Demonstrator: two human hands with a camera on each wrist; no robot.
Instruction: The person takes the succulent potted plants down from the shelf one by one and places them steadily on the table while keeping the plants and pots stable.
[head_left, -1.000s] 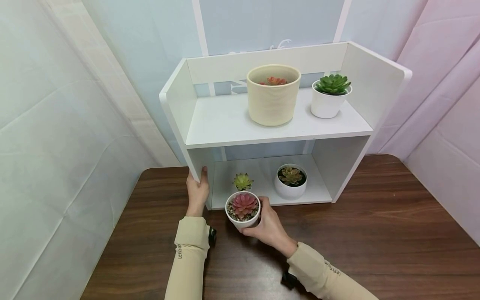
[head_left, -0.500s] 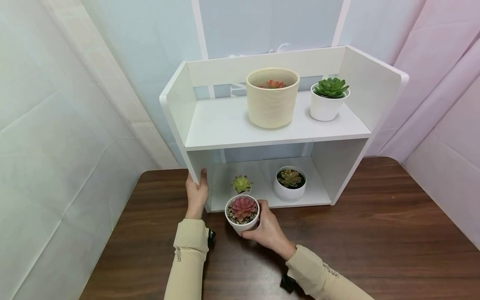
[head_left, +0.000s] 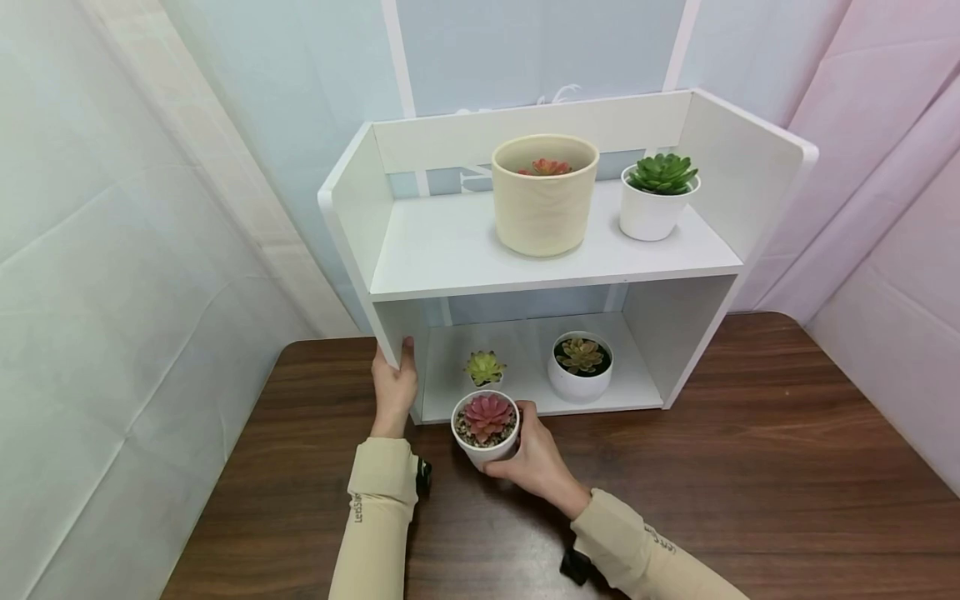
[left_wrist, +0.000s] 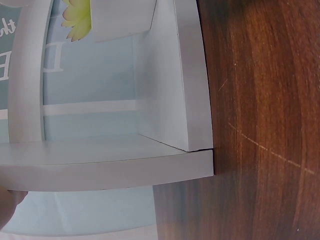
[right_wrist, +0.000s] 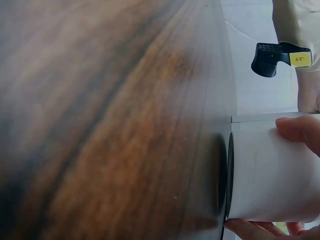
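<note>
On table (head_left: 750, 467), right hand (head_left: 536, 458) curled round pink-succulent pot (head_left: 486, 427); left hand (head_left: 395, 385) gripping, seemingly, shelf unit (head_left: 390, 321) side panel.

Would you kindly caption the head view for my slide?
Right hand holds a pink succulent pot; left hand grips the white shelf.

Head looks down; wrist views close-up, sideways

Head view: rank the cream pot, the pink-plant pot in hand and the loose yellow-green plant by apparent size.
1. cream pot
2. pink-plant pot, held in the right hand; nearer the camera, yet looks smaller
3. yellow-green plant
</note>
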